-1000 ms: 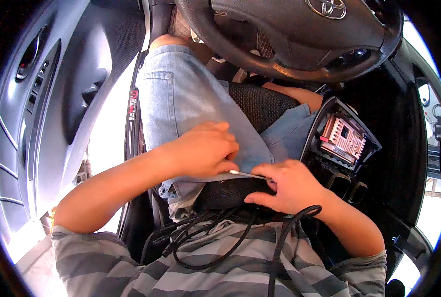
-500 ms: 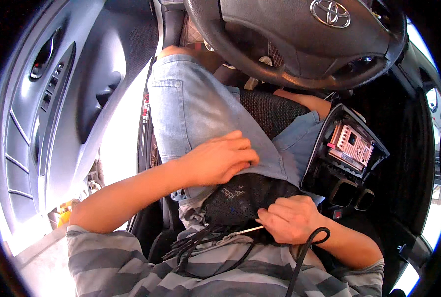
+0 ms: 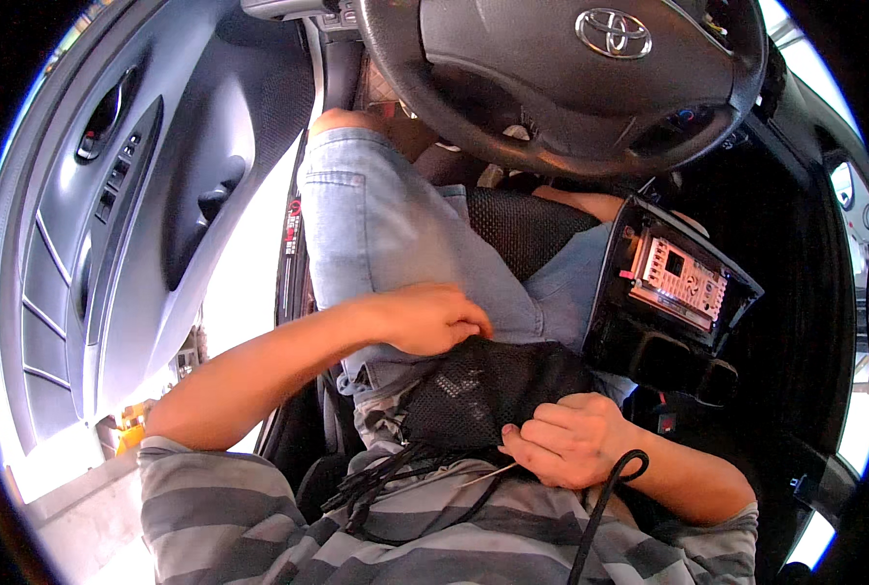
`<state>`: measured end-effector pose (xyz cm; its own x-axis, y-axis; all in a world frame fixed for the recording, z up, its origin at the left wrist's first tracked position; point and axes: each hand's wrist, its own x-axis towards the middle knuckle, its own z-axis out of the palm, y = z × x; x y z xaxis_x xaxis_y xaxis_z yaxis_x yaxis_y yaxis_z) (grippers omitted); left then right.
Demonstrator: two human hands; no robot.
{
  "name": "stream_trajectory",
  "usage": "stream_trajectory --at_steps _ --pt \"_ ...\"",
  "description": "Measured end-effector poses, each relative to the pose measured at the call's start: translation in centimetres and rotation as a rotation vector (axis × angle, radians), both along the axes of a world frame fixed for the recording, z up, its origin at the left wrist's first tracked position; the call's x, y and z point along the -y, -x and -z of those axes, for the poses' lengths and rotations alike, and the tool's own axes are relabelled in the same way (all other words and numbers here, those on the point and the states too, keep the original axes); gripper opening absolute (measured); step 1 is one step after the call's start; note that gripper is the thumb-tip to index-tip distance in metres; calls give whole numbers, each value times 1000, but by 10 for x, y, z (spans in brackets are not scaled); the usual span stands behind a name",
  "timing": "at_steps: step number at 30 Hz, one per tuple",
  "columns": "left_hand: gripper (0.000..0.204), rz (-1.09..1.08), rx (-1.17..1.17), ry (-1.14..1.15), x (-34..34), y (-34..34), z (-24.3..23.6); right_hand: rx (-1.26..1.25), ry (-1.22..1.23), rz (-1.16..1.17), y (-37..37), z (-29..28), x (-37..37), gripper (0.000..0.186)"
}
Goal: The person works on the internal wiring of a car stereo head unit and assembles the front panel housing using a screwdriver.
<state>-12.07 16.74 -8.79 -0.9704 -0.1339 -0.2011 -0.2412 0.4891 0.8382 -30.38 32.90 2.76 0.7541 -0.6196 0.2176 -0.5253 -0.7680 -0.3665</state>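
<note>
A black mesh bag (image 3: 473,390) lies across my lap, with a bundle of black cords (image 3: 381,483) trailing from its lower left side over my striped shirt. My left hand (image 3: 429,317) is closed at the bag's upper edge, its fingertips on the black mesh. At the bag's lower right, my right hand (image 3: 571,439) is closed, fingers curled against the mesh edge. A thin pale strip (image 3: 488,475) sticks out below these fingers; whether they hold it too is hidden. A thicker black cord (image 3: 600,522) loops up over my right wrist.
I sit at a steering wheel (image 3: 590,88). To my left is a door panel (image 3: 142,214) with window switches, beside a bright gap. By my right thigh stands an open black box (image 3: 605,302) containing a pale device (image 3: 683,278) with a small dark screen.
My left hand has shifted slightly left and down, and its fingers have curled in more. More of the mesh shows, spread between my hands. The whole view has shifted slightly.
</note>
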Motion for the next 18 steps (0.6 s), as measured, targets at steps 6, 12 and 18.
stream_trajectory --at_steps 6,12,18 --pt "76 248 471 -196 4 25 -47 46 -5 71 7 7 -2 23" --pt "56 26 91 97 -15 10 -27 28 -250 340 32 -4 8 15" --pt "34 -309 -163 48 10 51 -18 -115 -93 839 110 -64 26 17"
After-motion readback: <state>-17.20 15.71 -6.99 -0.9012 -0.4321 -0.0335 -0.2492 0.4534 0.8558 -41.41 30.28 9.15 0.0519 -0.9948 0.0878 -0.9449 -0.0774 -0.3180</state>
